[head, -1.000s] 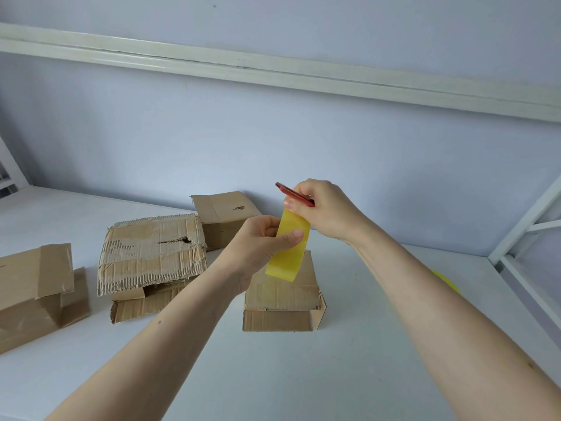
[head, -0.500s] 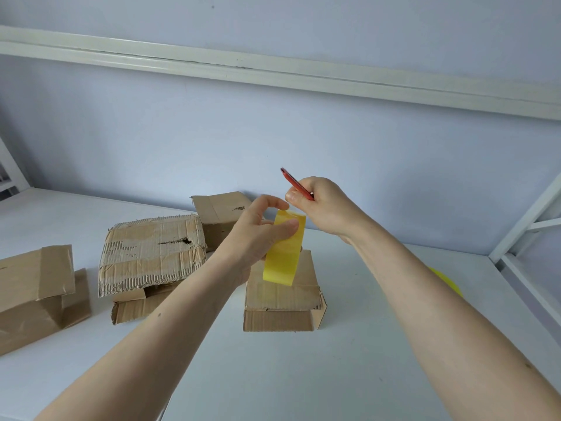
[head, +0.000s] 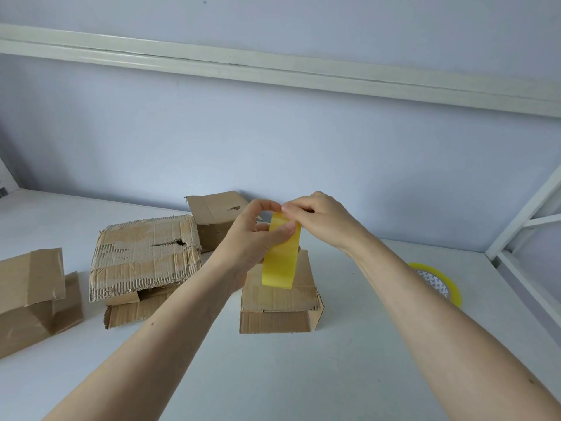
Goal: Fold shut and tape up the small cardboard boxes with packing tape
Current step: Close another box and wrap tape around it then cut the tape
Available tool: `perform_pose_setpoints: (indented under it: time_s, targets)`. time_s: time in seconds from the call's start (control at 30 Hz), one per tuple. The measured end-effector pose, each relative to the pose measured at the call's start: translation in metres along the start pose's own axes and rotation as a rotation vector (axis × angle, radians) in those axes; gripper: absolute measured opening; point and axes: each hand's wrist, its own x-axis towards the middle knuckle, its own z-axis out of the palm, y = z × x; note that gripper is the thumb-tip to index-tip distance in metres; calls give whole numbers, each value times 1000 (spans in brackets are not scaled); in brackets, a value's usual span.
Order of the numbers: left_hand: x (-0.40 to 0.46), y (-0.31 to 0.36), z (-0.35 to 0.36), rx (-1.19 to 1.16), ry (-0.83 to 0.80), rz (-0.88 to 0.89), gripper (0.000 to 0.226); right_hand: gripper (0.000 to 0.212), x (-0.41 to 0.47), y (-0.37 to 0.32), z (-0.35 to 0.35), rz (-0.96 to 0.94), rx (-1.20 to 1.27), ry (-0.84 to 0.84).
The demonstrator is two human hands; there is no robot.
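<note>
A cut strip of yellow packing tape [head: 280, 253] hangs in the air above the small cardboard box [head: 277, 294] at the middle of the white counter [head: 349, 375]. The left hand [head: 253, 247] pinches the strip near its upper part, thumb across the face. The right hand [head: 318, 221] pinches the top edge with curled fingers; whether it also holds a tool I cannot tell.

The strip looks feather-light, limp and sticky on one side, so it will likely curl and cling to skin or to itself. Holding it taut by the two ends, fingers only at the margins, seems the safest grip. The box beneath has its top flaps folded down, though the right corner gapes a little; worn cardboard like this is light and may slide when pressed, so it probably needs steadying.

To the left lie a torn corrugated box [head: 144, 256], a further box [head: 217, 217] behind it near the wall, and another box [head: 33, 293] at the left edge. The tape roll [head: 437, 282] lies on the right, partly behind the right forearm. Nothing lies between the strip and the box top.
</note>
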Motion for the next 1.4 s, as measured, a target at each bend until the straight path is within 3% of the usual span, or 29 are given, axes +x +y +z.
perform_pose_setpoints:
  time_s: [0.1,0.2,0.37,0.6,0.77,0.9,1.0,1.23,1.4]
  targets:
    - [1,-2,3,28,12,19,40,24,-3,1,5,5,46,137]
    - [2,-9,5,53,20,40,36,26,-3,1,9,17,59,214]
    - [3,-9,5,45,117,63,54,31,2,6,10,11,2,279]
    - [0,-3,2,82,177,-10,59,31,11,2,-7,-136,-209,353]
    - [-9,-1,3,44,50,-92,89,46,22,-7,-22,-233,-486,281]
    - [-17,-8,6,-13,5,-142,65,51,29,-11,-39,-264,-628,175]
    - [-28,-10,6,-16,-12,-160,37,51,36,-16,-47,-288,-634,202]
    - [-60,-25,14,-289,-93,-345,39,65,47,-7,-28,-270,-752,140]
    - [-67,-34,7,-172,-23,-341,46,60,54,7,-2,-285,-751,140]
